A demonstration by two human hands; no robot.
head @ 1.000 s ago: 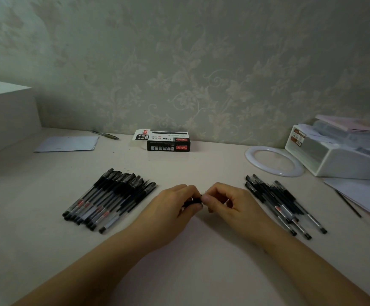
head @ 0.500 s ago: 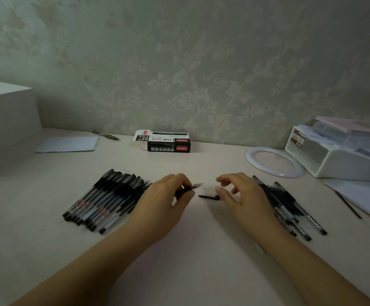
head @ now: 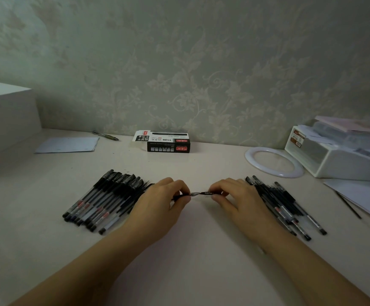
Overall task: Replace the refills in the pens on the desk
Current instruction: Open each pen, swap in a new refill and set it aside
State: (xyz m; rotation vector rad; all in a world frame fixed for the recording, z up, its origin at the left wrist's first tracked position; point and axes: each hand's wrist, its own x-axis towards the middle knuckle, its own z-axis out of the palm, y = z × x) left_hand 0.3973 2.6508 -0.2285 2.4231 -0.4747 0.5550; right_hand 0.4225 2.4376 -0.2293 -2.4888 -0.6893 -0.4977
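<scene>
**Both hands on one pen at mid-desk**

My left hand (head: pixel 157 206) and right hand (head: pixel 239 199) meet over the middle of the desk (head: pixel 190 261), each pinching one end of the same pen (head: pixel 204 193) between thumb and fingers; it lies level between them, just above the surface. My left fingers are curled round the dark barrel end, my right fingertips nip the other end.

The near half of the desk, between my forearms and toward the front edge, is bare. Behind my hands a bare strip runs back to the box.

Just beside my left hand lies a row of pens (head: pixel 104 199), slanting toward the left front. A second heap of pens (head: pixel 283 204) touches my right hand, fanning toward the right edge.

At the back edge, against the wall, stands a black-and-white box (head: pixel 168 144), its flap open; I cannot see what is in it. Left of it lie a paper (head: pixel 69 145) and a lone pen (head: pixel 105 135). A white ring (head: pixel 274 162) lies at the right rear, beside a white tray (head: pixel 338 157) stacked with papers. A large white box (head: pixel 5 118) fills the left rear corner.
</scene>
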